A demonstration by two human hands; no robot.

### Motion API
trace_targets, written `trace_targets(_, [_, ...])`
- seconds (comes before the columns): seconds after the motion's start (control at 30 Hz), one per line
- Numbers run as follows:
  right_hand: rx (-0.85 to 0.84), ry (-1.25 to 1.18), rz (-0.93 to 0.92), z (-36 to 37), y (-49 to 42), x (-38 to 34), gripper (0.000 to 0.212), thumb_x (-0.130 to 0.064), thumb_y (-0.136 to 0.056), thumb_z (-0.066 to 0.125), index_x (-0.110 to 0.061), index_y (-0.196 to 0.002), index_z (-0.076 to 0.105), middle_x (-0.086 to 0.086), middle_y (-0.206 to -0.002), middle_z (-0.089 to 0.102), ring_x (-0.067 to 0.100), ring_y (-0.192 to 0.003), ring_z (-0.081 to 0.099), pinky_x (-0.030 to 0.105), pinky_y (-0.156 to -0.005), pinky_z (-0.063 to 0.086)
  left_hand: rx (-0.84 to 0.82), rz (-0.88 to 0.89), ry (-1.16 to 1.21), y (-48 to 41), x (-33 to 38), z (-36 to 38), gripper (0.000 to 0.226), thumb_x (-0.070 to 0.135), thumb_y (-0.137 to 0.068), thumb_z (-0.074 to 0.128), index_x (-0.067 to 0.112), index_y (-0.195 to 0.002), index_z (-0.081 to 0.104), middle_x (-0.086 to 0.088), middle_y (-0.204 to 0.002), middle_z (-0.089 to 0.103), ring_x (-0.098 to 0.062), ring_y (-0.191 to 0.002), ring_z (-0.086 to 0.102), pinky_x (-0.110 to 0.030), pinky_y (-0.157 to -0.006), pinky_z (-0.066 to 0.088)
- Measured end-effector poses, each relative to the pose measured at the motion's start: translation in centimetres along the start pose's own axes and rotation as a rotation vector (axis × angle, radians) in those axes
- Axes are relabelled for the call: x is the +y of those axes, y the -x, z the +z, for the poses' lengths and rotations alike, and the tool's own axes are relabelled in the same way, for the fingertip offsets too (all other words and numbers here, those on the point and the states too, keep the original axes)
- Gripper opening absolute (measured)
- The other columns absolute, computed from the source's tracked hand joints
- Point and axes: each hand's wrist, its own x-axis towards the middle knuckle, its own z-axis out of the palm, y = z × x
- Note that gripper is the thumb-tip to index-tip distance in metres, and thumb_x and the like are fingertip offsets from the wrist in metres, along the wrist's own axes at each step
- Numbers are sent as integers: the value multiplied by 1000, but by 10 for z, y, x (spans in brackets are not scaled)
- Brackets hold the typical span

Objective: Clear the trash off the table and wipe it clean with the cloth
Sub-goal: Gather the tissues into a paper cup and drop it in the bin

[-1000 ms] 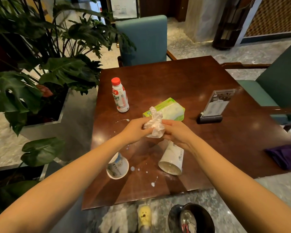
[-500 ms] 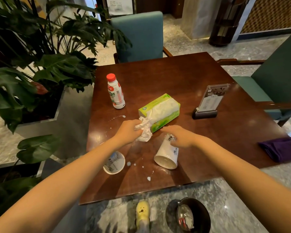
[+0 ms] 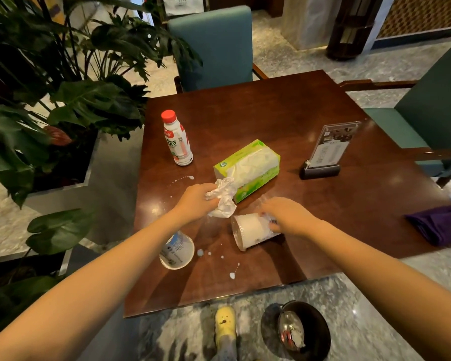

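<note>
My left hand (image 3: 194, 200) grips a crumpled white tissue (image 3: 223, 198) above the dark wooden table (image 3: 284, 118). My right hand (image 3: 288, 216) holds the base of a white paper cup (image 3: 249, 230) that lies on its side, mouth toward the left. A second cup (image 3: 177, 250) lies tipped under my left forearm. White liquid drops (image 3: 231, 275) are spattered near the front edge and more drops (image 3: 182, 179) by the bottle. A folded purple cloth (image 3: 440, 225) rests at the table's right edge.
A red-capped white bottle (image 3: 177, 140) stands at the left. A green tissue pack (image 3: 248, 166) lies mid-table, a menu stand (image 3: 327, 152) to its right. A black bin (image 3: 303, 330) sits on the floor by a yellow shoe (image 3: 225, 323). Teal chairs stand behind and to the right, plants to the left.
My hands have come apart: the left keeps the tissue, while the right dropped to the lying cup and turned it so its mouth faces left.
</note>
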Motion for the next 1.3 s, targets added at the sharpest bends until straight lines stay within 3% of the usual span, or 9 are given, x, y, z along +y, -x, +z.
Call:
trace_targets(0.17, [-156, -95, 55, 4, 11, -6, 84, -31, -73, 76, -16, -143, 32, 5, -149, 37, 25, -134, 39, 37, -111, 31, -14, -31, 49, -1, 2, 0, 10, 14, -82, 59, 11, -73, 60, 1, -64, 52, -8, -58, 41, -28, -55, 29])
trace_targets(0.4, [-61, -199, 183, 26, -1, -32, 72, -44, -71, 74, -17, -130, 43, 8, -129, 50, 29, -119, 46, 41, -96, 43, 7, -146, 100, 5, 0, 1, 21, 19, -80, 62, 11, -63, 52, -8, -60, 50, -17, -55, 42, -31, -57, 32])
trace_targets(0.5, [109, -521, 432, 20, 8, -29, 68, -57, -67, 70, -12, -114, 53, 8, -113, 60, 26, -100, 57, 40, -80, 51, 55, -155, 108, 6, 0, 1, 37, 23, -81, 65, 19, -51, 43, 0, -53, 44, -12, -54, 37, -31, -53, 25])
trace_targets(0.6, [379, -1019, 660, -3, 19, -38, 51, -48, -76, 70, -11, -101, 46, 3, -99, 57, 15, -80, 58, 24, -56, 44, 101, -186, 150, 6, 0, 3, 36, 23, -80, 64, 22, -50, 44, 0, -53, 45, -13, -55, 39, -31, -53, 26])
trace_targets(0.87, [512, -1068, 578, -27, 14, -72, 60, -49, -73, 71, -8, -110, 48, 9, -111, 54, 22, -98, 58, 32, -70, 46, 35, -286, 324, 6, 18, 15, 20, 18, -77, 65, 11, -63, 54, -3, -57, 50, -14, -54, 44, -29, -48, 34])
trace_targets(0.93, [510, -1071, 607, -25, 16, -67, 58, -49, -75, 70, -8, -108, 47, 9, -110, 54, 22, -98, 59, 32, -70, 47, -30, -285, 523, 8, 19, 15, 5, 11, -78, 67, 13, -74, 65, -7, -76, 65, -20, -73, 60, -35, -65, 52])
trace_targets(1.07, [480, -1132, 613, -21, 17, -62, 56, -48, -76, 70, -8, -107, 47, 3, -102, 57, 17, -92, 61, 24, -61, 47, -128, -232, 658, 14, 18, 19, 19, 14, -80, 70, 11, -98, 66, -14, -104, 69, -24, -95, 64, -37, -90, 51])
trace_targets(1.23, [402, -1351, 623, -23, 21, -56, 81, -67, -67, 60, -7, -120, 53, 8, -110, 67, 20, -93, 68, 27, -66, 55, -16, -163, 647, 18, 33, 25, 8, 25, -85, 64, 19, -86, 69, -6, -90, 68, -17, -83, 59, -37, -85, 48])
trace_targets(1.3, [420, -1453, 632, -23, 27, -52, 61, -53, -82, 59, -5, -120, 56, 12, -109, 69, 22, -89, 69, 28, -67, 57, -15, -182, 688, 19, 47, 29, 21, 29, -92, 53, 18, -83, 69, -3, -88, 66, -15, -82, 58, -35, -86, 46])
